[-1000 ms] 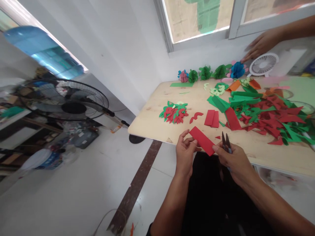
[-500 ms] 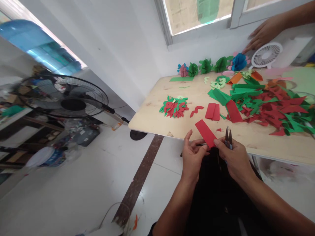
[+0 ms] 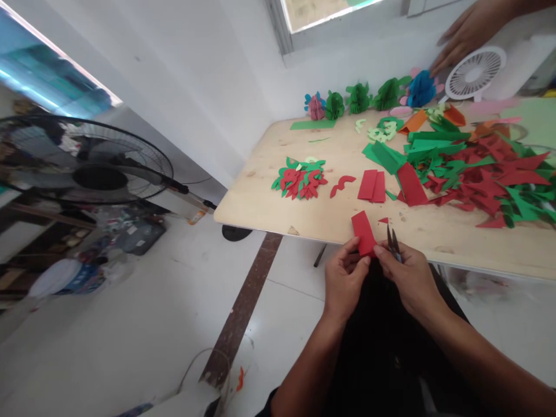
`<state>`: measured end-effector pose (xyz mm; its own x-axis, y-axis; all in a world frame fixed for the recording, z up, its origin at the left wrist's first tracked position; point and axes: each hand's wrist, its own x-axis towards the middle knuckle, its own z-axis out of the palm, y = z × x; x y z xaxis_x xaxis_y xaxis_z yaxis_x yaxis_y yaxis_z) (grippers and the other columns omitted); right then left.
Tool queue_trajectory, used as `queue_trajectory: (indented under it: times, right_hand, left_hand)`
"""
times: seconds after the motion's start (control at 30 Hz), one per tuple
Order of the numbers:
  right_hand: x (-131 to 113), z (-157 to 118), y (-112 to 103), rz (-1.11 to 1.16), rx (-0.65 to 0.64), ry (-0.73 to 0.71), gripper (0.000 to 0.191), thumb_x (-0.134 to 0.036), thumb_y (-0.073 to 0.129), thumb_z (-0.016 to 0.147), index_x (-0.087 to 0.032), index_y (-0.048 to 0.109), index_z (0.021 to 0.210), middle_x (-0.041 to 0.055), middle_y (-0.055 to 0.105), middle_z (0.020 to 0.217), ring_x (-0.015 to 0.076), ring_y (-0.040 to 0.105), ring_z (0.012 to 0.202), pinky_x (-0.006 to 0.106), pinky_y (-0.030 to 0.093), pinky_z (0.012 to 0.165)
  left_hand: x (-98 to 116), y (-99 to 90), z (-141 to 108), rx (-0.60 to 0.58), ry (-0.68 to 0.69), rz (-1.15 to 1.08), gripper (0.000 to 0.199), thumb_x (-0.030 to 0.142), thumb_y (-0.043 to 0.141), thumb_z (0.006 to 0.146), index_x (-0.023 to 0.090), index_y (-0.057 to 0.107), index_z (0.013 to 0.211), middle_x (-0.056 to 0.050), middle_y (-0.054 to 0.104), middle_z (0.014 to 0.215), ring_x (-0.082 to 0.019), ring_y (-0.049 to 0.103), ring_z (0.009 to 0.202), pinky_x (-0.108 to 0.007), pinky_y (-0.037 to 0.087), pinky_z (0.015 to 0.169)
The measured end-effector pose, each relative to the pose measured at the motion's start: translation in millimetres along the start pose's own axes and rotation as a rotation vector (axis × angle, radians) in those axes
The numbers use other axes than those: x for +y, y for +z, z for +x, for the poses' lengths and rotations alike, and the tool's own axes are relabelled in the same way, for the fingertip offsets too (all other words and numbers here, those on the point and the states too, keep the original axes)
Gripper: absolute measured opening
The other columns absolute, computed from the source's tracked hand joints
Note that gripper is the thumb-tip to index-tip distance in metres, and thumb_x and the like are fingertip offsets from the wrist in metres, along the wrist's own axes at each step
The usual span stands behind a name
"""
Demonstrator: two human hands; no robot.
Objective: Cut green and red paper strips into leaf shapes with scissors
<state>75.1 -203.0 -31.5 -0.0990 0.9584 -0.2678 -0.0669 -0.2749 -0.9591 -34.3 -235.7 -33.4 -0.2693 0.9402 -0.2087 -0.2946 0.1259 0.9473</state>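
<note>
A folded strip of red paper (image 3: pixel 363 233) is held over the table's front edge. My left hand (image 3: pixel 347 278) pinches its lower left side between thumb and fingers. On the other side, the thumb of my right hand (image 3: pixel 406 272) presses the strip's lower right corner. That same hand also keeps a pair of scissors (image 3: pixel 394 243), blades pointing up and slightly apart, handles hidden in the palm. Beyond the strip lie folded red paper pieces (image 3: pixel 371 186), a wavy red cutout (image 3: pixel 342 185) and a small red scrap (image 3: pixel 383 220).
The wooden table (image 3: pixel 256 191) carries a heap of red and green cutouts (image 3: pixel 302 178) and a large scrap pile (image 3: pixel 482 174). Paper honeycomb figures (image 3: pixel 358 97) line the wall, near a small white fan (image 3: pixel 475 74) and another person's hand (image 3: pixel 460 43). A floor fan (image 3: pixel 99 176) stands left.
My left fingers have closed onto the red strip's side, and the strip has turned more upright. The scissors tilt further left. The whole view has shifted slightly.
</note>
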Motion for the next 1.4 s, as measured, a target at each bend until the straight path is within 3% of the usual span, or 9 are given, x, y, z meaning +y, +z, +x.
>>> queue_trajectory:
  times: [0.23,0.7,0.9,1.03,1.23,1.4]
  right_hand:
    - [0,-5,-1,0.019,-0.03,0.052,0.015,-0.032,0.063,0.079,-0.017,0.062,0.081,-0.0079,0.039,0.048,0.0077,0.03,0.045,0.024,0.02,0.044]
    - [2,-11,0,0.092,-0.025,0.087,0.017,-0.032,0.067,0.073,-0.017,0.058,0.069,-0.0075,0.039,0.045,0.0075,0.031,0.043,0.023,0.02,0.041]
    - [3,-10,-1,0.079,-0.049,0.058,0.014,-0.03,0.064,0.076,-0.016,0.062,0.074,-0.0075,0.038,0.046,0.0075,0.03,0.044,0.023,0.02,0.042]
    - [0,-9,-2,0.123,-0.072,0.089,0.019,-0.033,0.066,0.075,-0.016,0.06,0.074,-0.0071,0.038,0.047,0.0074,0.029,0.044,0.023,0.017,0.042]
    - [-8,-8,-2,0.212,-0.106,0.131,0.038,-0.044,0.066,0.076,-0.018,0.046,0.056,-0.0075,0.034,0.045,0.0054,0.023,0.041,0.023,0.012,0.04]
    - [-11,-9,-3,0.257,-0.129,0.175,0.033,-0.041,0.069,0.074,-0.018,0.05,0.062,-0.0089,0.034,0.045,0.0045,0.021,0.039,0.022,0.01,0.039]
  left_hand:
    - [-1,-0.7,-1,0.01,-0.004,-0.006,0.041,0.022,0.068,0.072,0.016,0.064,0.112,-0.008,0.072,0.093,-0.018,0.067,0.085,-0.033,0.052,0.081]
    - [-6,-2.3,-3,0.011,0.001,-0.009,0.037,0.028,0.068,0.074,0.017,0.065,0.109,-0.009,0.072,0.099,-0.02,0.067,0.091,-0.036,0.051,0.085]
    - [-6,-0.5,-2,0.039,0.008,0.011,0.037,0.031,0.068,0.074,0.017,0.066,0.108,-0.01,0.072,0.097,-0.022,0.068,0.09,-0.038,0.052,0.084]
    - [-5,2.5,0,0.042,0.01,0.005,0.035,0.031,0.067,0.075,0.016,0.067,0.106,-0.01,0.073,0.095,-0.022,0.068,0.091,-0.039,0.052,0.085]
    - [-4,4.3,-1,0.05,0.07,0.062,0.032,0.031,0.065,0.076,0.016,0.067,0.105,-0.009,0.072,0.099,-0.021,0.067,0.092,-0.038,0.052,0.085]
    - [-2,4.0,-3,0.065,0.131,0.102,0.029,0.031,0.065,0.076,0.017,0.069,0.102,-0.009,0.072,0.1,-0.02,0.066,0.093,-0.036,0.051,0.087]
